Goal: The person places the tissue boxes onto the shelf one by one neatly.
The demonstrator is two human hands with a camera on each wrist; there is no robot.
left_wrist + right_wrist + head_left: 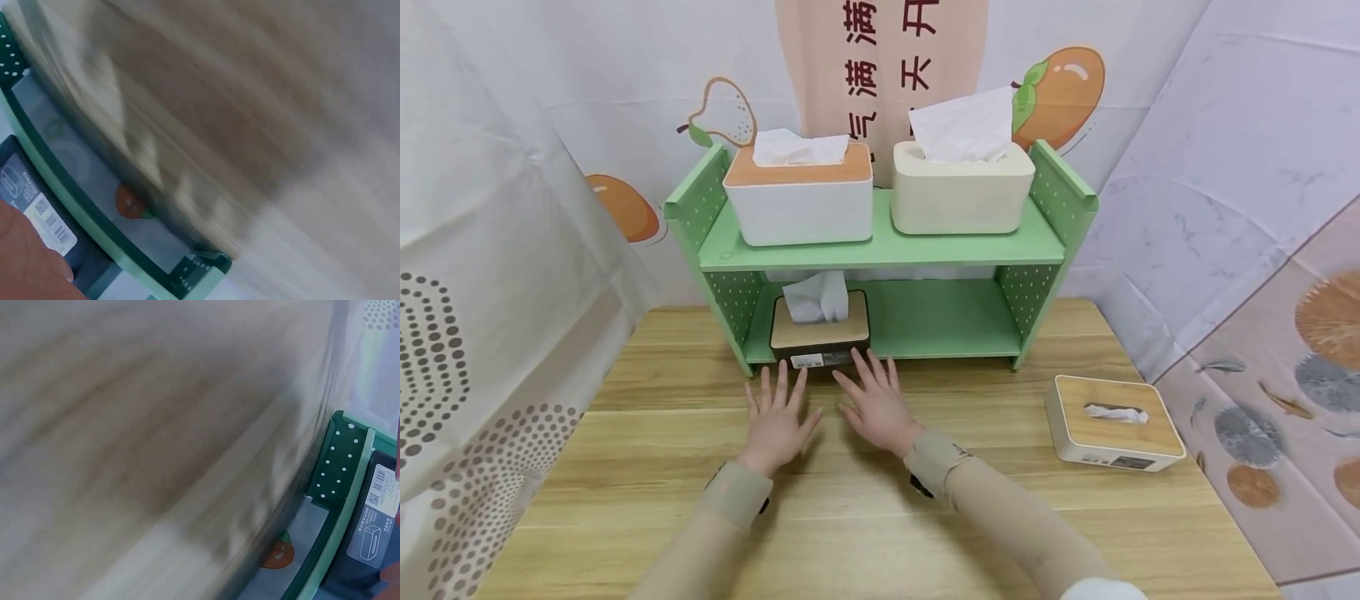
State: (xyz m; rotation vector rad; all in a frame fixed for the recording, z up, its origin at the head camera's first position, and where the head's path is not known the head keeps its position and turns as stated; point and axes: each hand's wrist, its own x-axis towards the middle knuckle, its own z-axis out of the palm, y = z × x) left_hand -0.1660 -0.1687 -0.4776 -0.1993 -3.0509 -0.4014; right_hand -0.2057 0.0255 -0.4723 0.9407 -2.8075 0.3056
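Flanking the front of the dark-sided tissue box (820,335) with left hand (775,429) toward its left part and right hand (880,408) toward its right end. Gripping nothing with either; showing straight, fanned fingers on both, with thumbs turned inward. Overlapping the front face with fingers in the wrist views, yet impossible to tell light contact from a narrow gap. Judging from the head view, about equally near with both hands, only slightly farther over the front edge with right fingertips.

Placed straight ahead of both hands, raised above the table (647,442) on the lower tier (940,321) of the green rack (1071,200), with long axis running side to side, roughly parallel to the tier's front edge. Lying thus across the line of both arms, so probably best met evenly at both ends to avoid skewing.

Hemmed on the left by the side panel (733,298), just beside; roofed by the upper tier (880,254), with white tissue (816,298) rising near its front edge and likely the first part to snag. Bearing, up there, a white box (805,212) and a cream box (962,198). Showing, well apart on the table to the right, a low wood-topped box (1075,423), outside the way.
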